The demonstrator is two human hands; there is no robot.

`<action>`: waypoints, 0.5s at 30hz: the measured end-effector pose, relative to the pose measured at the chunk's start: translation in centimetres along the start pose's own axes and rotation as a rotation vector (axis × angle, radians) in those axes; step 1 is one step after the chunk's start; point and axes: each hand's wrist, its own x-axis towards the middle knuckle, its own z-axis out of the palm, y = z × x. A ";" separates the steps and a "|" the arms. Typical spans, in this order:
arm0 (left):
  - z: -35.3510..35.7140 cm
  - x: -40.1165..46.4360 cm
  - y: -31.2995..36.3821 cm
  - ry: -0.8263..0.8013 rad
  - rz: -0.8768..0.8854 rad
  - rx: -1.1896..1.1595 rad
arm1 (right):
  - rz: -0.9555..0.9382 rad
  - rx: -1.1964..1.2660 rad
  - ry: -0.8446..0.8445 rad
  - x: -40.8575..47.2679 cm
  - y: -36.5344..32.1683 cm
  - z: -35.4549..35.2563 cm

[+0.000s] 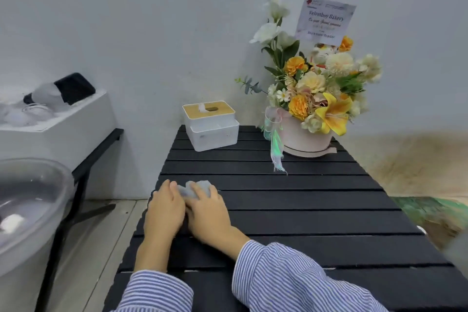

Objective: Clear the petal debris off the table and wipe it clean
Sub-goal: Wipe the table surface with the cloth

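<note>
Head cam is looking down on a black slatted table (291, 213), w/ slats running left-right across the view. No petal debris is showing on the slats from this angle, so by my read the clearing part is prob done and wiping is the step in hand.

Far end of the table is carrying a flower arrangement (321, 88) in a pale round box on the right, w/ a card sticking up at the back, and a white tissue box (211, 125) to its left. Off the table's left side a clear plastic basin (27, 200) is sitting w/ something white in it.

Left hand (164, 210) and right hand (206, 213) are both lying at the near-left part of the table, touching each other. Between them, just past the fingertips, a small pale crumpled wipe (195, 189) is resting on the slats. Right hand's fingers are curling over its right side; left hand's fingers are lying against its left edge, fairly straight, whether it's actually gripping I can't tell.

Key relation: the wipe is sitting at the table's left edge, so nearly all unwiped surface is lying to the right and toward the flowers. Right hand is on top of the wipe, so it's the likelier one to be driving a stroke rightward along the slats.
</note>
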 end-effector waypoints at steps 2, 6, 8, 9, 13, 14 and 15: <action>0.9 0.7 1.4 -0.022 0.011 -0.030 | -0.019 -0.037 -0.042 3.0 1.2 0.1; 3.2 0.8 4.5 -0.145 0.126 -0.051 | 0.044 0.025 -0.001 5.3 3.1 -0.4; 3.6 0.7 4.1 -0.214 0.145 0.025 | 0.058 0.040 0.028 4.3 4.9 -1.5; 3.7 0.5 3.6 -0.239 0.144 0.066 | 0.081 0.016 0.025 3.4 6.3 -2.2; 4.0 -1.1 2.9 -0.284 0.184 0.228 | 0.297 -0.087 0.031 -1.5 13.4 -6.1; 4.3 -1.5 3.0 -0.315 0.228 0.271 | 0.343 -0.112 0.051 -3.1 14.9 -7.0; 4.6 -2.0 3.1 -0.347 0.276 0.315 | 0.388 -0.136 0.068 -4.8 16.3 -7.8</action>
